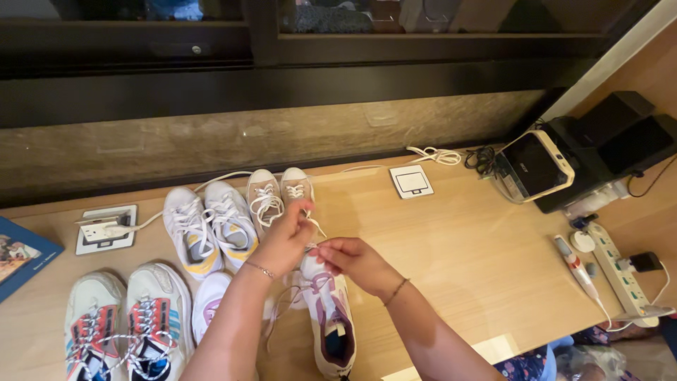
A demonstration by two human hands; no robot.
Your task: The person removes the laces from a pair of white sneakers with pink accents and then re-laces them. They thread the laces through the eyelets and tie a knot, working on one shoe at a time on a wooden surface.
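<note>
My left hand: my left hand (288,236) is raised over the toe of the shoe; the fingers are pinched closed on a white lace (315,224) and hold it up and away from me.
My right hand: my right hand (350,257) is just beside the left one, a little lower and nearer to me; its fingers are also closed, gripping the lace close to the toe.
The shoe: the white and purple sneaker (330,321) lies on the wooden desk (465,240) directly under both hands. Its long axis runs from me to the window, toe far, heel opening near my body.
Which way from the fingers: the eyelets are below and toward me from both grips; I judge the right hand is the nearer one to them.
Its partner: a second white and purple shoe (209,296) lies just left, partly hidden by my left forearm.
Other shoes: a white and yellow pair (209,227), a beige pair (278,194) and a pair with red and blue (127,321) stand on the left side.
Right side: a power strip (620,271) and a small screen device (534,166), well apart from my hands.
</note>
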